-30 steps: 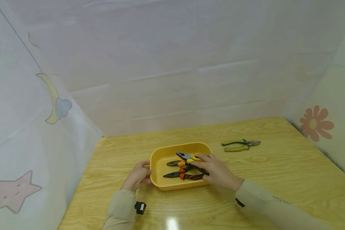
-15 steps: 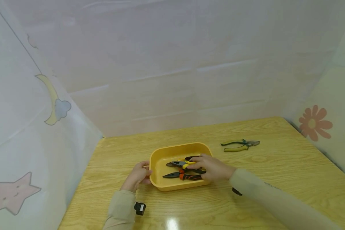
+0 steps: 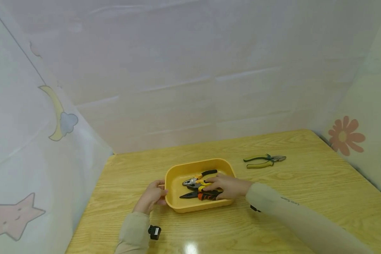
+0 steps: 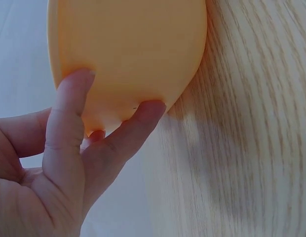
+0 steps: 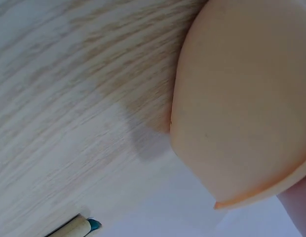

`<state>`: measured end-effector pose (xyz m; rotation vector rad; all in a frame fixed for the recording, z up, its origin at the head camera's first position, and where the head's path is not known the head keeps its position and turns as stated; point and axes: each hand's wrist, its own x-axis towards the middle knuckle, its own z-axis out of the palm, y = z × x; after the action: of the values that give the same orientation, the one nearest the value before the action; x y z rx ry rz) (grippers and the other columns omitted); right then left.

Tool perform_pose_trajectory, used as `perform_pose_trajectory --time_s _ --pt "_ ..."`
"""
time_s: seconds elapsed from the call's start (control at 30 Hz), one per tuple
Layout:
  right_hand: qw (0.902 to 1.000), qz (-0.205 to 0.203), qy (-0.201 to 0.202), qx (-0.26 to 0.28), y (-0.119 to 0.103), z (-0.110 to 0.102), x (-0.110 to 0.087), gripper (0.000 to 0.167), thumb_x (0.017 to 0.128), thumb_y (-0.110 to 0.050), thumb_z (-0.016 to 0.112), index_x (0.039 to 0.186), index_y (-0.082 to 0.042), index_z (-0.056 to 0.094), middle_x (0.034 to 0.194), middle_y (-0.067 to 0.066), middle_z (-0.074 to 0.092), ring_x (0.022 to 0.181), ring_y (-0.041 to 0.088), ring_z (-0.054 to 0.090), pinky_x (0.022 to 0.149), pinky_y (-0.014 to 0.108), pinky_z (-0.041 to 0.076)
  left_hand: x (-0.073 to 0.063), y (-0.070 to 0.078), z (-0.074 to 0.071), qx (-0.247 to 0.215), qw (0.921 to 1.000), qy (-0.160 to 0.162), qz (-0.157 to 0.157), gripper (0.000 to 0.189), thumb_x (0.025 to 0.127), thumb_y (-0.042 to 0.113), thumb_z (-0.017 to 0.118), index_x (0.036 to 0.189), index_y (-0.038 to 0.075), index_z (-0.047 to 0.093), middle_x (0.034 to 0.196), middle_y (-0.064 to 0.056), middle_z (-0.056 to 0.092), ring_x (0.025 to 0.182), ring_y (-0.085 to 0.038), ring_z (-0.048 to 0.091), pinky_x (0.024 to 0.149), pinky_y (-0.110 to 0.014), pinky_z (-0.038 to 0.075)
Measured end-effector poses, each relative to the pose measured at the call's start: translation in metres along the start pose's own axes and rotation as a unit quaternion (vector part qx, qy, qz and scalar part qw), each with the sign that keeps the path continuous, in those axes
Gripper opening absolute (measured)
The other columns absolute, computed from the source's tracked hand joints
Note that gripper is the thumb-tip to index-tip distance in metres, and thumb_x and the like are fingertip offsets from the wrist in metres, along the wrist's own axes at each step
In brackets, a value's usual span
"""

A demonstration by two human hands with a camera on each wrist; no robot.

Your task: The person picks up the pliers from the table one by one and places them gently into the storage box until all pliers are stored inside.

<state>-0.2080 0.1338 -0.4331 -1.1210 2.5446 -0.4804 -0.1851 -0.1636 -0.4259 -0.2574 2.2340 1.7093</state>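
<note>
My left hand (image 3: 152, 194) is at the left end of a yellow plastic tray (image 3: 174, 173). In the left wrist view its fingertips press the outside of the end wall. My right hand (image 3: 230, 186) reaches over the tray's right side, fingers on the yellow-and-black handles of combination pliers (image 3: 201, 188); its palm hides the handle ends. Behind these lie pliers with an orange-and-black handle (image 3: 209, 173). In front are long-nose pliers (image 3: 188, 195) with black-and-orange handles, partly under the right hand.
Combination pliers with yellow-green handles (image 3: 260, 165) lie on the wooden table (image 3: 304, 183), to the right of the tray and farther back. A pale printed cloth (image 3: 190, 88) rises behind the table and along both sides.
My right hand has lowered the yellow-and-black pliers in the tray and moved slightly left. The orange-handled pliers now show more behind them. My left hand stays at the tray's end.
</note>
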Motion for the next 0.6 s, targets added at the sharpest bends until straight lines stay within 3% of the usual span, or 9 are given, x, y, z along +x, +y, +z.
perform_pose_trajectory --time_s 0.13,0.27,0.4,0.6 --pt "0.9996 0.000 0.027 0.005 0.003 0.001 -0.007 0.043 0.094 -0.017 0.066 0.136 -0.014 0.059 0.147 0.017 0.043 0.134 0.043 0.035 0.106 0.058 0.033 0.000 0.000 0.001 0.001 1.0000 0.001 -0.006 0.044 0.096 -0.008 0.048 0.138 -0.014 0.037 0.124 -0.031 0.051 0.085 -0.027 0.065 0.052 -0.025 0.053" --pt "0.9945 -0.017 0.103 -0.012 0.004 -0.001 -0.022 0.038 0.095 -0.015 0.064 0.132 -0.008 0.061 0.140 0.019 0.050 0.128 0.043 0.042 0.103 0.059 0.036 -0.001 0.000 0.000 0.002 1.0000 -0.001 -0.008 0.045 0.096 -0.008 0.048 0.138 -0.015 0.036 0.125 -0.032 0.051 0.086 -0.029 0.065 0.052 -0.025 0.053" --pt "0.9822 -0.035 0.171 -0.068 0.006 -0.004 -0.039 0.033 0.090 -0.013 0.070 0.122 -0.006 0.067 0.126 0.015 0.059 0.115 0.034 0.053 0.096 0.053 0.044 -0.001 0.001 0.000 0.004 1.0000 -0.003 -0.008 0.046 0.097 -0.007 0.048 0.140 -0.015 0.034 0.127 -0.032 0.050 0.088 -0.030 0.065 0.053 -0.026 0.054" --pt "0.9750 -0.037 0.179 -0.126 0.006 -0.007 -0.050 0.037 0.084 -0.023 0.077 0.117 -0.008 0.070 0.115 0.009 0.062 0.105 0.028 0.053 0.087 0.048 0.046 0.000 0.001 0.001 0.005 0.9999 -0.002 -0.009 0.046 0.096 -0.007 0.049 0.140 -0.014 0.035 0.126 -0.031 0.050 0.088 -0.028 0.065 0.054 -0.026 0.054"
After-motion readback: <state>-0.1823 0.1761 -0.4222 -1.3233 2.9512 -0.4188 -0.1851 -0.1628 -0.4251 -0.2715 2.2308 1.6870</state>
